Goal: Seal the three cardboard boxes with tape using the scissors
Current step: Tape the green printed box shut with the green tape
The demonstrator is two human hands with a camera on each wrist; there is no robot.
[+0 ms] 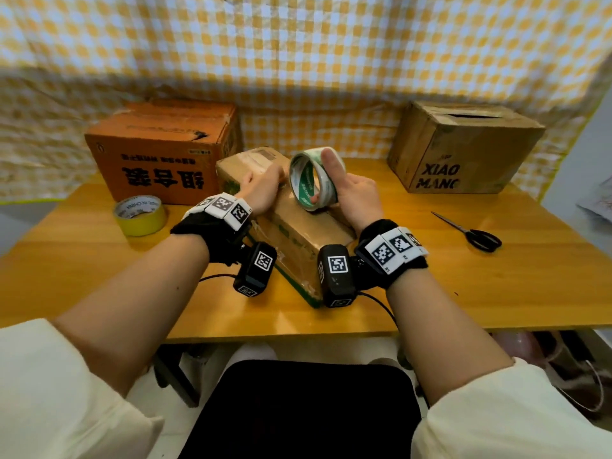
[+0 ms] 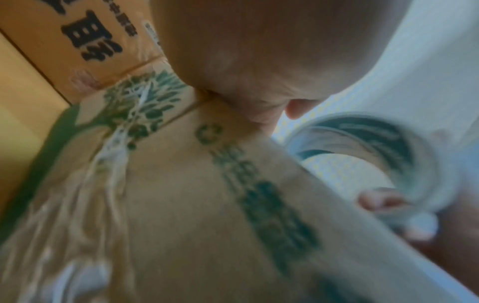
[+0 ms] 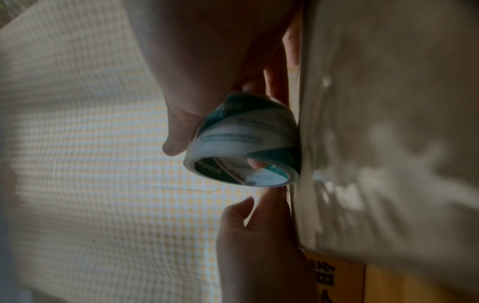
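Middle box (image 1: pixel 298 233) lies at an angle on table (image 1: pixel 430 293), nearest the person. R hand (image 1: pixel 357 197) grips clear tape roll (image 1: pixel 313 178), thumb over the rim, fingers through the core, roll touching box top. L hand (image 1: pixel 261 190) rests on the far end; fingers hidden, can't tell its shape, prob pinning tape start. Advice: keep L pressing, pull roll low and straight along the seam, keep tension. Scissors (image 1: pixel 470 231) lie well to the right, w/in reach for the cut. Orange box (image 1: pixel 159 150) and brown box (image 1: pixel 463 147) at the back.

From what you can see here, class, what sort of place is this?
Probably a makeshift packing station: a wooden table backed by a checked cloth, holding cardboard boxes, tape rolls and scissors.
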